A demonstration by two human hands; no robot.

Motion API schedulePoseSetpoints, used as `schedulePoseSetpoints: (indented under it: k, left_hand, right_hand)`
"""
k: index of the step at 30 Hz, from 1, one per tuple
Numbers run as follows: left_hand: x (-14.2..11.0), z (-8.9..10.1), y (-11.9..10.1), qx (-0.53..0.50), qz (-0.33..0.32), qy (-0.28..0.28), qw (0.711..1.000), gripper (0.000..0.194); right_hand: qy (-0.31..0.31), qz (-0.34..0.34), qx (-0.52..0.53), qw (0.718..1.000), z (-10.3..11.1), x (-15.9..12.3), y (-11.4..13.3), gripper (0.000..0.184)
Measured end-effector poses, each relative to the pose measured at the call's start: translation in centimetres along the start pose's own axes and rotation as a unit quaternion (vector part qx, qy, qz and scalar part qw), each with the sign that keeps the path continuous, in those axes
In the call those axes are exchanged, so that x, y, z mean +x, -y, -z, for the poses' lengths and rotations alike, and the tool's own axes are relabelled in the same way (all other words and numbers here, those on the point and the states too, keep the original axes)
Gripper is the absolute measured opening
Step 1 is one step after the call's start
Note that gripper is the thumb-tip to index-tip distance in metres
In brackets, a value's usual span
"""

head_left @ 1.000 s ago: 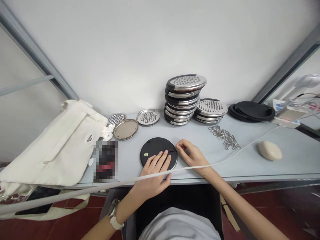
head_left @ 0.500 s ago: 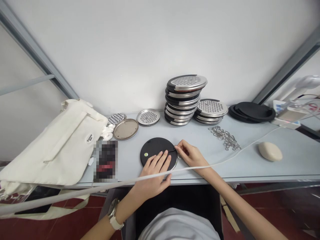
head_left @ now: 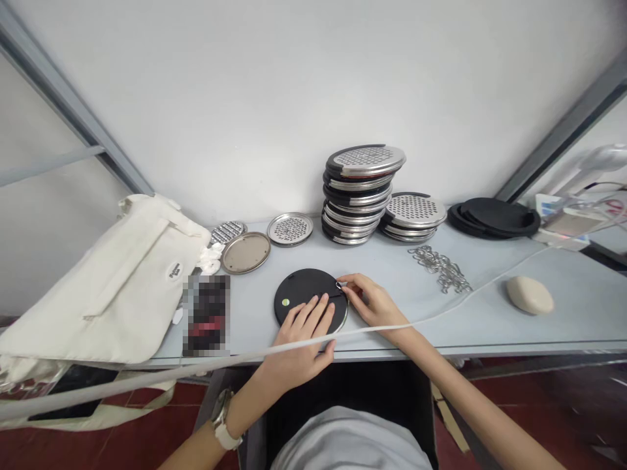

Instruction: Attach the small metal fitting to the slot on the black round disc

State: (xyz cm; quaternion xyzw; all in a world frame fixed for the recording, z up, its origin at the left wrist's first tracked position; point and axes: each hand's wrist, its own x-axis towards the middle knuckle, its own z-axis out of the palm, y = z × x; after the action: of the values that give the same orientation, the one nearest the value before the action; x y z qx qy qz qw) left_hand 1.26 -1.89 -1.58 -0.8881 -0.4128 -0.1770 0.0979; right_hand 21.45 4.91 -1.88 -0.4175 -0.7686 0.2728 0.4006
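A round black disc [head_left: 306, 284] with a small green-and-white sticker lies on the table near its front edge. A silvery rim shows along its right side. My left hand [head_left: 306, 336] rests flat on the disc, fingers stretched out. At the disc's right edge, my right hand [head_left: 369, 299] pinches a small metal wire clip [head_left: 338, 285] between thumb and fingers; one end of the clip shows over the black surface. Farther right lies a loose pile of metal wire clips [head_left: 441, 269].
Stacked round graters [head_left: 362, 196] stand at the back, with a lower stack [head_left: 414, 215] beside them. Black discs [head_left: 494, 219], a beige rounded block [head_left: 529, 296] and metal plates [head_left: 246, 253] lie around. A cream bag [head_left: 112, 281] sits left. A white cable [head_left: 382, 329] crosses in front.
My right hand has shifted the clip up, so that its end now shows over the disc's edge. My left hand stays flat on the disc.
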Motion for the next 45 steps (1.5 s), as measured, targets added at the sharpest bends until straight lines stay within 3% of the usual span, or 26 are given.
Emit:
schedulePoseSetpoints:
  k: [23,45]
  left_hand:
    - [-0.07,0.01,0.02,0.003,-0.002,0.002,1.0,0.056]
    - [-0.06,0.09,0.04,-0.001,-0.003,0.004,1.0,0.055]
  right_hand:
    - [0.043,0.001,-0.008,0.999,0.51,-0.2,0.54,0.025]
    - [0.039,0.018,-0.027,0.999,0.8,-0.16,0.8,0.025]
